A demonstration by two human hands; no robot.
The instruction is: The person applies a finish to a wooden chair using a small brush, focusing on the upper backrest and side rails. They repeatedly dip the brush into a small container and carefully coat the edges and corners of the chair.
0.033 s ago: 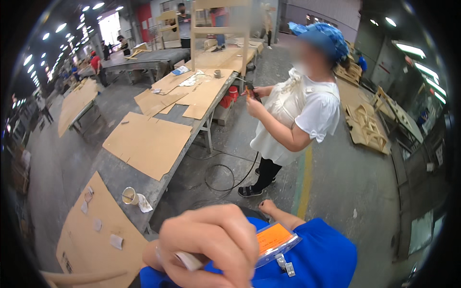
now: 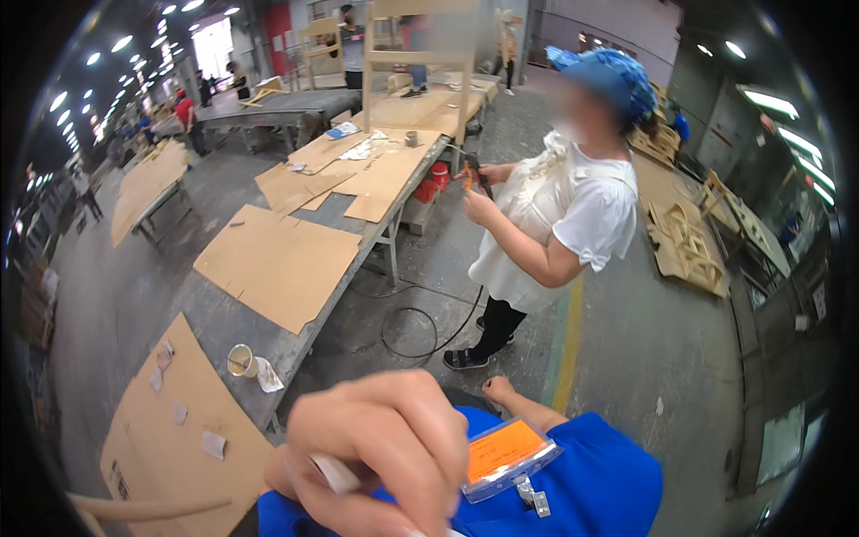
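My left hand (image 2: pixel 380 438) shifted slightly leftward, uncovering more of my orange plastic-sleeved badge (image 2: pixel 506 452), yet kept the small off-white flat piece (image 2: pixel 336 473) pinched before my blue fabric shirt (image 2: pixel 604 465), apparently secure; my right hand's (image 2: pixel 496 387) state was indeterminable.

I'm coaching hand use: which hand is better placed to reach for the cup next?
Probably the left hand: it appears nearer the cup, with the right hand farther to the right. The left's grip on a small pale piece may hinder it, though.
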